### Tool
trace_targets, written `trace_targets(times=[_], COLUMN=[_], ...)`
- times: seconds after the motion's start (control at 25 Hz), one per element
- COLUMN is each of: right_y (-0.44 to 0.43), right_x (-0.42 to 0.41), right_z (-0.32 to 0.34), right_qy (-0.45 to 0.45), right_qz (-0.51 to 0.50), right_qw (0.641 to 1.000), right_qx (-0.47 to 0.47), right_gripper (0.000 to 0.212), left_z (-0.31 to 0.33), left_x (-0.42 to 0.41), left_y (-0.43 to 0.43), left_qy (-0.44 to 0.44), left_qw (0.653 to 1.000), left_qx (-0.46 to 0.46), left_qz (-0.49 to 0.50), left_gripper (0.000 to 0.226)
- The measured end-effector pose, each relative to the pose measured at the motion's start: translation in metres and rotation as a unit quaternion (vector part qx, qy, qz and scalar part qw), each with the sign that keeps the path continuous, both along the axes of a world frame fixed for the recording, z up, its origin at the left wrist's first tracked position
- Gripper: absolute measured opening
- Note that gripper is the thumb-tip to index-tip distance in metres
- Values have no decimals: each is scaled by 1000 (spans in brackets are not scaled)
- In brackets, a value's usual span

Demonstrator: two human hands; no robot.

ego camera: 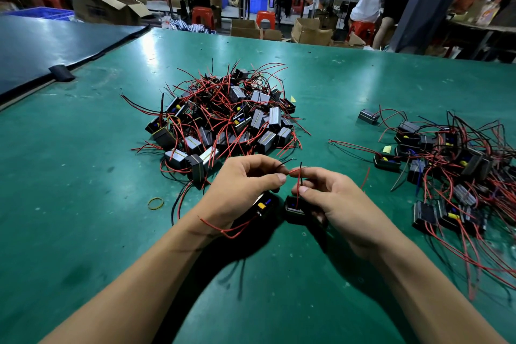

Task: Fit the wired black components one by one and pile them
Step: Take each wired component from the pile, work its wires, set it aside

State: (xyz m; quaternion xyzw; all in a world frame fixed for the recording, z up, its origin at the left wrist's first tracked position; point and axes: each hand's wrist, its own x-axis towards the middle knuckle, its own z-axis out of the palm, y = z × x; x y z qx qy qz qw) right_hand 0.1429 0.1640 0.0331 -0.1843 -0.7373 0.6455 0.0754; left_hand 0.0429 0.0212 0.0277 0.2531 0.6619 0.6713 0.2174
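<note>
Wires [293, 171] pinched in the left hand [243, 187] and right hand [335, 201] above a green table [83, 190].
Left hand nips a black wire [286, 162] between thumb and forefinger, a black box [264, 207] lying under its palm; right hand nips a red wire [298, 195] rising from a second box [293, 211] just beside the first. Beyond them sits a big pile [223, 117] of wired boxes, a looser pile [452, 170] to the right, a yellow rubber band [155, 203] to the left.

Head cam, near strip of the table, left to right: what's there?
yellow rubber band → left hand pinching a black wire → right hand pinching a red wire → right-side pile of wired black components
</note>
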Motion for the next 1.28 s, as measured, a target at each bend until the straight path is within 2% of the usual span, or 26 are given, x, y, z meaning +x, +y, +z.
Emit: trace_targets(times=[0.32,0.52,0.76,1.08,1.28], right_y=[-3,-7,-13,-15,-14], right_x=[3,10,10,6,6], right_z=[2,9,7,1,-1], right_qy=[63,72,80,102,97], right_qz=[-86,-44,-39,-69,-69], right_qw=[993,993,989,987,986], right_qx=[-48,82,114,106,118], right_gripper=[9,6,10,9,9], left_z=[1,4,5,2,1], left_x=[1,2,5,6,9], left_y=[-3,-4,-4,0,3], left_qy=[49,127,167,155,163], left_qw=[994,984,983,985,984], left_qx=[-44,-59,-41,-36,-15], left_qz=[90,114,70,68,72], left_gripper=[7,4,9,12,6])
